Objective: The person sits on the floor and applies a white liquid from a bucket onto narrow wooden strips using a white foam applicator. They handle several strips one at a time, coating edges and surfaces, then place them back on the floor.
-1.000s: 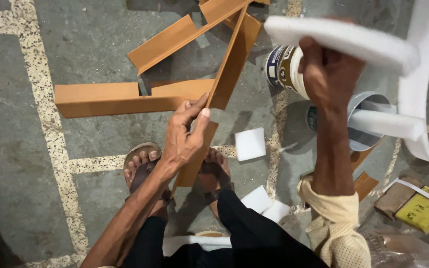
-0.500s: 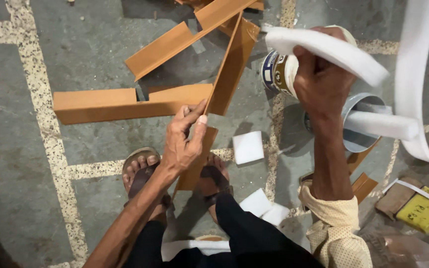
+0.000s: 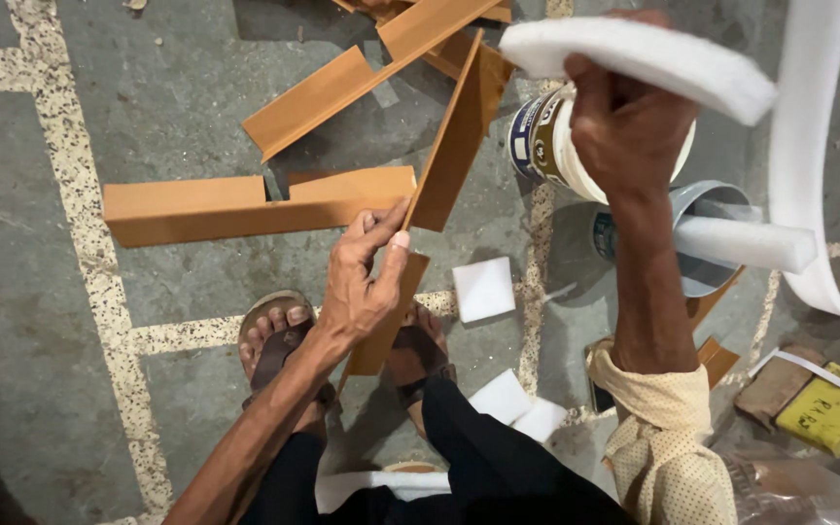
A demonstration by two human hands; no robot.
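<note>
My left hand grips a long brown cardboard corner strip near its middle; the strip runs tilted from beside my right foot up toward the top centre. My right hand is raised and shut on a white tub with a dark label, tipped on its side, together with a white foam strip lying across the top of the fist. Both of my feet in sandals stand on the grey floor below the hands.
More brown corner strips lie on the concrete floor at left and top. White foam squares lie near my feet. A grey roll with a foam strip, a long white foam band and a yellow packet lie at right.
My right hand with the tub and foam strip has lifted slightly and come closer to the camera. The left hand keeps its hold on the strip, which stays almost still.
</note>
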